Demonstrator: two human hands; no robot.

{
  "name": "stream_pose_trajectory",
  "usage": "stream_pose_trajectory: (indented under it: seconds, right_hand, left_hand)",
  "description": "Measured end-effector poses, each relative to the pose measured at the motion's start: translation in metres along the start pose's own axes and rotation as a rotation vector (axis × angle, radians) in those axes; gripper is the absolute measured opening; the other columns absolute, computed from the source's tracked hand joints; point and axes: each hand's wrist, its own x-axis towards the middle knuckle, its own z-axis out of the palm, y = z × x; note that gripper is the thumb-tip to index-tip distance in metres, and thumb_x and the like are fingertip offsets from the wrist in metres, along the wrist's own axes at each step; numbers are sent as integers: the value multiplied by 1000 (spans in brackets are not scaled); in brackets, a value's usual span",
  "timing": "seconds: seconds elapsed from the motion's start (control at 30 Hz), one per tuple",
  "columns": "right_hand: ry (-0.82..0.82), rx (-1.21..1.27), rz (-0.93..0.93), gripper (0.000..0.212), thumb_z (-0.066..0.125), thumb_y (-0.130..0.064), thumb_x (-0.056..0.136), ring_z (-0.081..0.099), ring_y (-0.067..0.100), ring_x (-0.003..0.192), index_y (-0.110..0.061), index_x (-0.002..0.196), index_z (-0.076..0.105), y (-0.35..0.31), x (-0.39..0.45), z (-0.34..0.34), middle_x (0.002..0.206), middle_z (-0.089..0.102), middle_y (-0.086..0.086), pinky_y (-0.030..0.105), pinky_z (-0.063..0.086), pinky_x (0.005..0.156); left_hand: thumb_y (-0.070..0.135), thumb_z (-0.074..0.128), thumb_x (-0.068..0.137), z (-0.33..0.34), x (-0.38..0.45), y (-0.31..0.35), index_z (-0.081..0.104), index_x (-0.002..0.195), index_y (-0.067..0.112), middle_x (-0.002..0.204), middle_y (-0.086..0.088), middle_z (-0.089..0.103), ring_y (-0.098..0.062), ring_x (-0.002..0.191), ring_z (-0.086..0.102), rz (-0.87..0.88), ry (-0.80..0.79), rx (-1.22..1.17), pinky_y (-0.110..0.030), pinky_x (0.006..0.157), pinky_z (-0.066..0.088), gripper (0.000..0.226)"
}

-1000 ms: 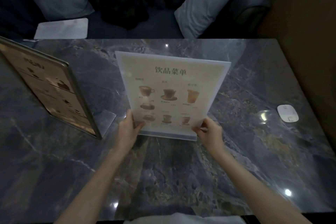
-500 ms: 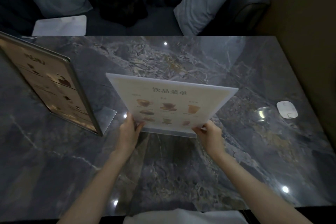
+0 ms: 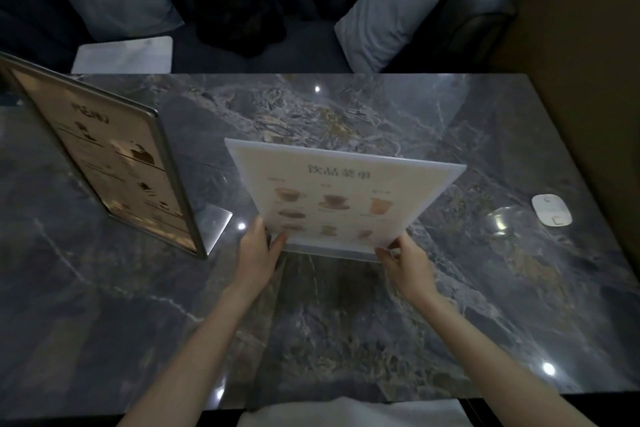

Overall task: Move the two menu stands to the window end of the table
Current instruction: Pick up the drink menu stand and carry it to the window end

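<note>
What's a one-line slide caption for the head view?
Both hands, left hand and right hand, grip the drinks menu stand over the marble table.

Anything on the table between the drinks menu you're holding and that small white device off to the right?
In the head view, the stretch between the drinks menu stand and the white device is bare marble table, showing only light glare. Both hands, left and right, grip the stand's lower corners.

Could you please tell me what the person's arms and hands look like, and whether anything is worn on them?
Both forearms are bare up to the frame's edge: no sleeves show. The left hand and right hand wear no gloves, and no rings, watch or bracelet can be made out.
</note>
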Motion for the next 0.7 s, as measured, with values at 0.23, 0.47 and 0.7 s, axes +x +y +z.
stream_pose_trajectory:
  seconds: [0.23,0.47,0.7]
  right_hand:
    - [56,119,27,31,60,-11,84,57,20,91,-12,113,50,-11,-1,-8,103,62,3,37,49,77]
    - [156,195,-43,18,59,-3,85,62,19,81,-4,102,62,-24,-4,-13,97,64,0,25,51,70]
    - [365,228,9,10,62,-2,82,62,15,73,-2,90,66,-21,-19,-28,88,65,0,27,49,68]
  left_hand:
    - [16,58,89,-11,-7,9,50,116,1,109,-6,60,-18,98,54,56,42,-109,-26,78,39,32]
    - [25,52,92,-10,-6,19,45,84,15,75,-2,54,-22,72,51,93,110,-190,-10,57,35,15]
    - [32,55,90,-9,21,48,50,83,11,76,-14,58,-26,68,52,193,-43,-229,-16,64,42,23]
